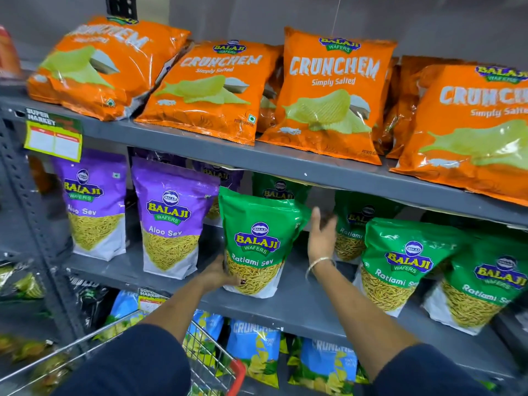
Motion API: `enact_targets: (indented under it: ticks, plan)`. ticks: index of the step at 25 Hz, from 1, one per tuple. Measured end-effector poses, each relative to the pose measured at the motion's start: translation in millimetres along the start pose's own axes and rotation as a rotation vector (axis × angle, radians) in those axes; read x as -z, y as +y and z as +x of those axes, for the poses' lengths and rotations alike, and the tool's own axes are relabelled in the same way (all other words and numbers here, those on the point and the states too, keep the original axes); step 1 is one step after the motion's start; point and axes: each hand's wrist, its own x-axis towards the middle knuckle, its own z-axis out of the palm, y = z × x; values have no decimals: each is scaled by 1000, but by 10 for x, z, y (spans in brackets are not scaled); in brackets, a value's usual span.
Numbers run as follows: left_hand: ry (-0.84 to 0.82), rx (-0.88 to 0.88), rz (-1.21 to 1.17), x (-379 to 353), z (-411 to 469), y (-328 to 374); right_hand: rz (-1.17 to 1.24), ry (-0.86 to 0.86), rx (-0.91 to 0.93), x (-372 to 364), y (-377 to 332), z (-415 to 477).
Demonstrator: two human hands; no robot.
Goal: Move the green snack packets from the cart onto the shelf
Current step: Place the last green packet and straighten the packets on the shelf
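the glossy green ratlami sev pouch point(255, 241) stands upright on the grey metal middle shelf point(308, 298), left hand point(217, 274) gripping its base, right hand point(321, 235) spread open beside it (apparently not touching); released off-balance, it could topple forward.

orange crunchem bags point(331, 90) up top, purple aloo sev pouches point(171, 218) below left, blue bags point(254, 352) lowest

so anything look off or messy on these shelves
Mostly tidy. The leftmost orange packet on the top shelf lies tilted over its neighbour instead of facing front. The green packet in the left hand stands upright.
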Motion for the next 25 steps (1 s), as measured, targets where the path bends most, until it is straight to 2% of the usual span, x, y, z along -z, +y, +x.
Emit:
enact_targets:
  ticks: [1, 3, 5, 6, 11, 15, 16, 17, 19, 20, 22, 24, 25]
  plan:
    - [22, 0, 1, -18, 18, -25, 144, -119, -156, 23, 202, -54]
    - [43, 4, 8, -59, 57, -34, 177, -394, -435, 17, 574, -157]
    - [35, 2, 6, -89, 106, -28, 73, -621, -457, -53, 794, -262]
    - [32, -3, 4, -92, 129, -30, 18, -634, -407, -100, 855, -287]
    - [72, -22, 17, -117, 148, -66, -29, -472, -360, -184, 932, -298]
    - [41, -23, -17, -169, 109, -98, -108, -537, -369, -96, 1005, -314]
    - [107, -28, 4, -222, 42, -122, -155, -513, -381, -5, 1059, -299]
    - [250, -74, 82, -297, -38, -194, -242, -456, -388, 141, 1130, -277]
    - [517, -309, 364, -564, -277, -393, -527, -304, -415, 578, 1272, -207]
    - [535, -410, 473, -765, -420, -428, -633, -198, -443, 853, 1369, -155]
    - [364, -573, 625, -1247, -413, -351, -678, 60, -554, 1460, 1538, -22]
    - [150, -498, 560, -1747, -244, 32, -535, 182, -586, 1995, 1636, 180]
    - [80, -431, 497, -1982, -115, 268, -460, 137, -556, 2215, 1656, 303]
